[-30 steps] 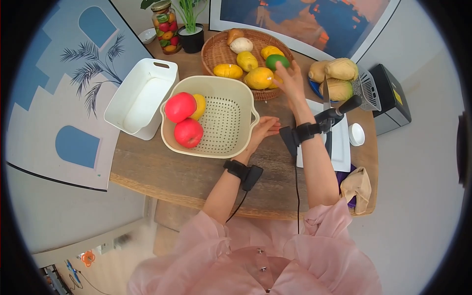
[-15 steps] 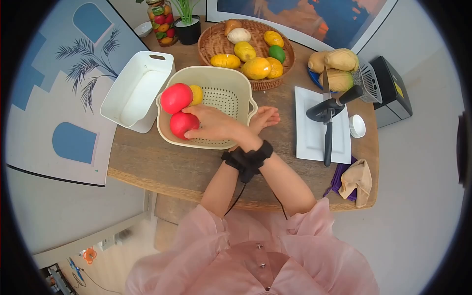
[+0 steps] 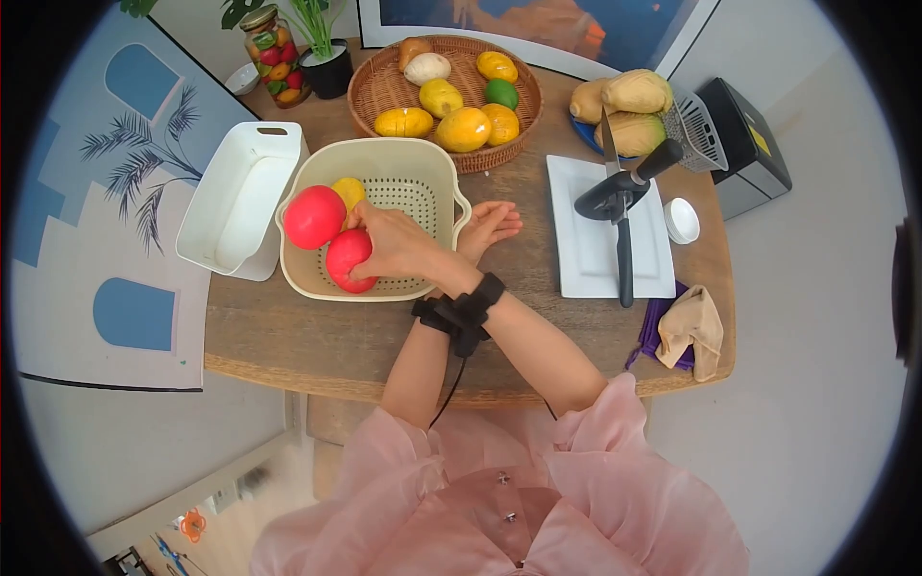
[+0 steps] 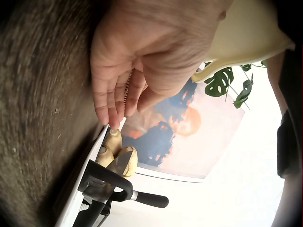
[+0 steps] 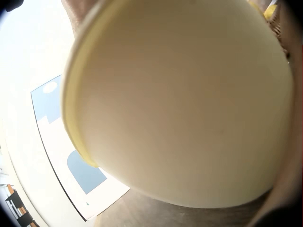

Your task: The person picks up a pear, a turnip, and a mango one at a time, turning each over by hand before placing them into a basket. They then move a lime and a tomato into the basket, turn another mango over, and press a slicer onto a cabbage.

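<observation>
My right hand (image 3: pixel 399 247) crosses over the left forearm into the cream colander (image 3: pixel 370 149). Its thumb and fingers grip the lower red apple (image 3: pixel 345 257) at the colander's near left. Behind it lie another red apple (image 3: pixel 313 217) and a yellow fruit (image 3: pixel 350 191). Just right of the colander, below its handle, my left hand (image 3: pixel 490 228) rests near the table with fingers extended and nothing held. In the left wrist view, the left hand (image 4: pixel 147 56) shows straight fingers beside the tabletop. The colander's outer wall (image 5: pixel 180 109) fills most of the right wrist view, hiding the apple.
A wicker basket (image 3: pixel 370 101) of yellow and green fruit stands behind. Left is a white bin (image 3: pixel 235 197). On the right, a white plate (image 3: pixel 586 269) carries a black-handled knife (image 3: pixel 625 264) and a black tool (image 3: pixel 615 195). Farther right are a small white bowl (image 3: pixel 682 221) and cloth (image 3: pixel 693 328).
My right hand has swung left from over the wicker basket, across the left arm, into the colander and onto the lower apple. My left hand stays beside the colander.
</observation>
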Demonstrator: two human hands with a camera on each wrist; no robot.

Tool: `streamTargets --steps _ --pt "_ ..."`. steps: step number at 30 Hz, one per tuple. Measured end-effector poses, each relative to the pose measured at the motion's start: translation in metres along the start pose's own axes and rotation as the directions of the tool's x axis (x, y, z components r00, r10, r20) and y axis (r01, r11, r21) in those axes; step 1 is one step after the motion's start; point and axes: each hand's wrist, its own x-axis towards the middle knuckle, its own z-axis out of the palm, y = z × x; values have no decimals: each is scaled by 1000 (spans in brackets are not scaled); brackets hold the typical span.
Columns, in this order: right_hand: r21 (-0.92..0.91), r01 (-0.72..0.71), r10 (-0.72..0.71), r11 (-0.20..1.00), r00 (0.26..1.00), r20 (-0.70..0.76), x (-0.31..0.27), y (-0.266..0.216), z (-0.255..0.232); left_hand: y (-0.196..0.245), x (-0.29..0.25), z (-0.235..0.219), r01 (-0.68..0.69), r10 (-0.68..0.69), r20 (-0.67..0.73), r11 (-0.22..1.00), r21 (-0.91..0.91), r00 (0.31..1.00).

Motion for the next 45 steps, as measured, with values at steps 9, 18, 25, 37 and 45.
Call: streamTargets --steps 9,18,25,37,45 --pt "340 -93 230 936 893 -386 -68 -6 -89 -14 -2 3 -291 264 -132 916 -275 955" --pt "379 -145 384 914 613 -691 -134 60 -95 12 -6 6 -3 17 103 992 -130 995" --pt "348 -118 337 930 652 -679 -143 73 -88 20 -14 16 -28 25 102 999 37 994" --pt "715 -90 590 693 640 -492 -145 65 -99 17 -15 17 -202 165 208 964 171 964" --pt "603 -14 437 797 703 -561 -145 70 -92 11 -10 13 -33 26 111 998 56 993"
